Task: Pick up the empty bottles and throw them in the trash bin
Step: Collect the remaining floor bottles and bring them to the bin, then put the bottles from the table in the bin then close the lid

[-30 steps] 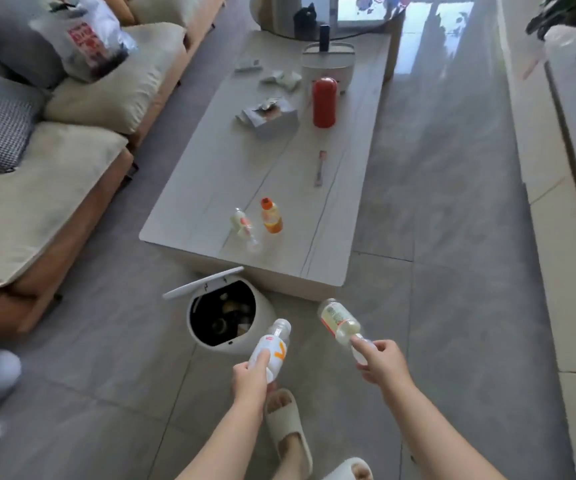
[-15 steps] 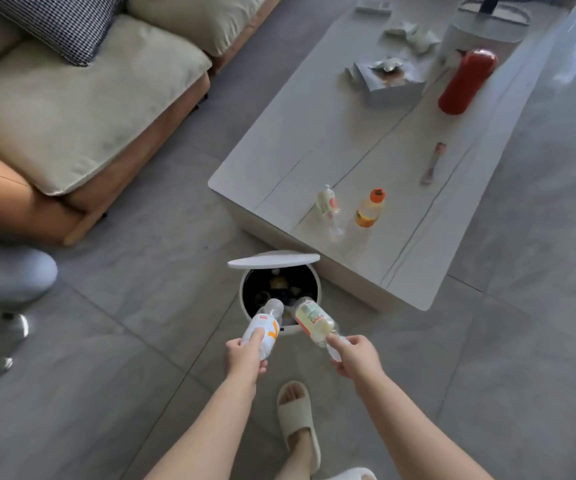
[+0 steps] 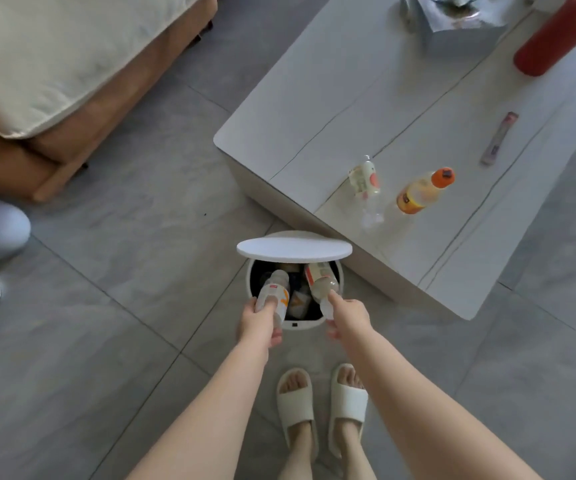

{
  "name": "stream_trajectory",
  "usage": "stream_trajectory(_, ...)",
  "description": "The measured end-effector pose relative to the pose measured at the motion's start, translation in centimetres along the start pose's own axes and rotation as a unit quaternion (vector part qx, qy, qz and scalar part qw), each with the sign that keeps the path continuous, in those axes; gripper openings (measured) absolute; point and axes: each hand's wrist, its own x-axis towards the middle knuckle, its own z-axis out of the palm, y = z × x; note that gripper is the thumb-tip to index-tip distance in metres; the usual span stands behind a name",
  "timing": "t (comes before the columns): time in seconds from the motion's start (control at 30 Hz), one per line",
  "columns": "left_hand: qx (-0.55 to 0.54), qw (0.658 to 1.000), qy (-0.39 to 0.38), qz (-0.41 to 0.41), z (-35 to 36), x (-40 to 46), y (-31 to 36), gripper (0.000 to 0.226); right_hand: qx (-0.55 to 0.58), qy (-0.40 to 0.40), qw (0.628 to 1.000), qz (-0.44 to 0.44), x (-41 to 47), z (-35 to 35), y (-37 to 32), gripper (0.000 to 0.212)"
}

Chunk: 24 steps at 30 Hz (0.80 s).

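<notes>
Bottles, one in each hand, hang neck-down over the open bin at frame centre, its lid raised behind them. The left hand wraps its fingers round a bottle with an orange-marked label; the right hand pinches the base of a clear bottle. This looks like the drop step: next, both hands need only let go so the bottles fall inside. Two more bottles wait on the table at right of centre, a clear one and an orange-capped one, standing near each other. Labels carry red and orange print, too blurred to read.
</notes>
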Motion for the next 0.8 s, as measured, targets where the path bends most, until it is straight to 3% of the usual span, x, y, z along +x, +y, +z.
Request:
stream_trajectory(0.3, 0.08, 0.996, -0.009, 0.03, 1.3, 0.6, -0.8, 0.049, -0.132, -0.017, 0.989, -0.058, 1.3, 0.4, 0.5, 0.046)
stream_trajectory(0.8, 0.205, 0.966, -0.068, 0.14, 2.3, -12.9, 3.3, 0.045, -0.116, 0.026, 0.979, -0.167, -10.1, -8.4, -3.1, 0.036)
